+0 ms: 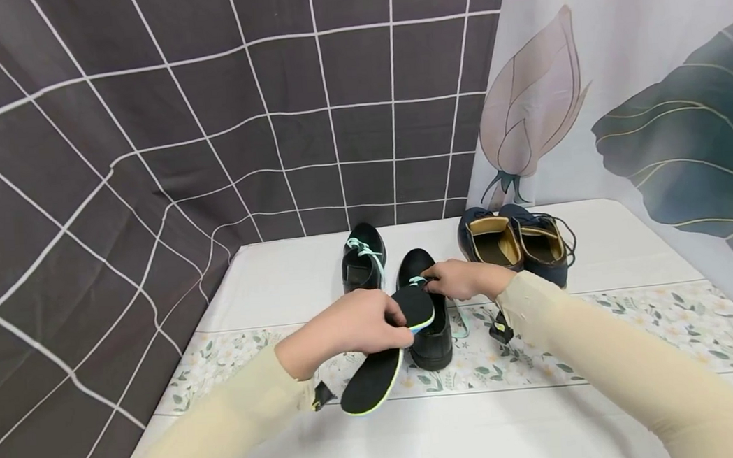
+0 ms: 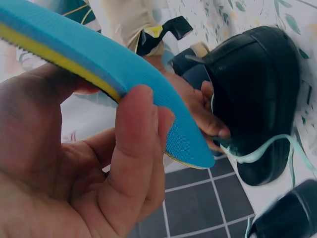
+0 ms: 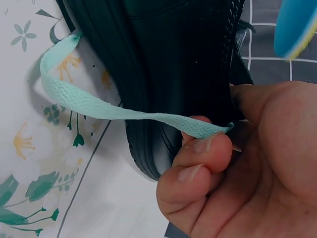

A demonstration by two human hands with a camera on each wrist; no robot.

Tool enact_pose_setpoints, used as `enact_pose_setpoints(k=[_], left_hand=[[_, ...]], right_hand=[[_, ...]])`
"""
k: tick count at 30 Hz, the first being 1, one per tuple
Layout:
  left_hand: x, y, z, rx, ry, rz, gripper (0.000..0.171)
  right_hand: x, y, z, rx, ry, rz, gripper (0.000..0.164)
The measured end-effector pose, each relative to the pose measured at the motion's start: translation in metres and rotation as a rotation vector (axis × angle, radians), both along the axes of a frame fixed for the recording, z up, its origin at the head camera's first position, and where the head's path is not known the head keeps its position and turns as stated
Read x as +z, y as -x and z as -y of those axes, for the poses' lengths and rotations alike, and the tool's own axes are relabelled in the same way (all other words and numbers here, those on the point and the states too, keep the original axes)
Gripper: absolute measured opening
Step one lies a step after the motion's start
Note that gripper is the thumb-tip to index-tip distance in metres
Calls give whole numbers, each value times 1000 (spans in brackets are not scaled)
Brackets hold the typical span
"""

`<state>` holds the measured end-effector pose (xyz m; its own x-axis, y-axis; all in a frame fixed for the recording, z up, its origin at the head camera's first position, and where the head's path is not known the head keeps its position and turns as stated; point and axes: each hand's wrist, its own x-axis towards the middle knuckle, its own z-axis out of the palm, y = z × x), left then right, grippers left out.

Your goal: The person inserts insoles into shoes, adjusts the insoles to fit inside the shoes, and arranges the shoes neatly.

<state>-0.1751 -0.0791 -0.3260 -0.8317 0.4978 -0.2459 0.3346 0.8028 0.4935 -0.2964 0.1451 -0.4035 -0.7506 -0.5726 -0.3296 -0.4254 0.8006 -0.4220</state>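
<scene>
My left hand [image 1: 367,321] pinches an insole [image 1: 371,384] between thumb and fingers. The insole is black on its upward face in the head view; its other face shows blue [image 2: 148,82] in the left wrist view, with a yellow edge. One end overlaps the opening of a black shoe [image 1: 434,354], which stands with its toe pointing away. My right hand [image 1: 460,279] grips that shoe at the lacing, thumb toward the opening and fingers curled outside. A loose mint shoelace [image 3: 148,116] runs along the shoe's side to the fingertips.
A matching black shoe [image 1: 373,239] with mint laces stands behind to the left. Two navy shoes [image 1: 548,274] with tan linings stand close together at the back right. A floral band [image 1: 655,320] crosses the white table [image 1: 281,273]. A dark grid-patterned cloth [image 1: 288,73] hangs behind.
</scene>
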Motion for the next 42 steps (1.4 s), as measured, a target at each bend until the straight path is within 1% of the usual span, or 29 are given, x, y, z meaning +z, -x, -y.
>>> enact_pose_setpoints(k=[5,8,11,13,18,21,25,30,32,34,39,40,42], left_hand=[[-4,5,-18,1,-2,70,14],[-7,7,-23,2,34,70,18],[-9,8,-28,-3,82,54,24],[-11,10,-30,-9,96,61,27],[-13,13,-34,-14,89,88,35],[-14,14,-36,-11,72,113,37],[-17,12,-38,-1,69,129,34],[-26,7,-40,8,105,59,31],[-30,7,-41,5,131,8,37],[-34,8,-43,8,159,-27,44],[-37,11,-49,15,229,-64,62],[-36,11,-50,14,241,-73,64],[-35,11,-52,5,258,-102,59]], right_hand=[[2,-1,-1,-26,36,101,48],[3,-2,-2,-24,59,138,48],[3,-2,-3,-26,62,142,48],[3,-1,-3,-25,61,134,47],[2,0,-2,-21,55,117,45],[1,-1,-2,-27,51,127,42],[2,-1,-1,-19,54,108,34],[2,0,0,10,12,48,29],[3,1,1,15,-3,28,31],[2,1,2,21,-11,1,33],[0,1,3,29,-21,-35,33],[0,1,3,27,-23,-35,33],[1,0,4,23,-27,-35,33]])
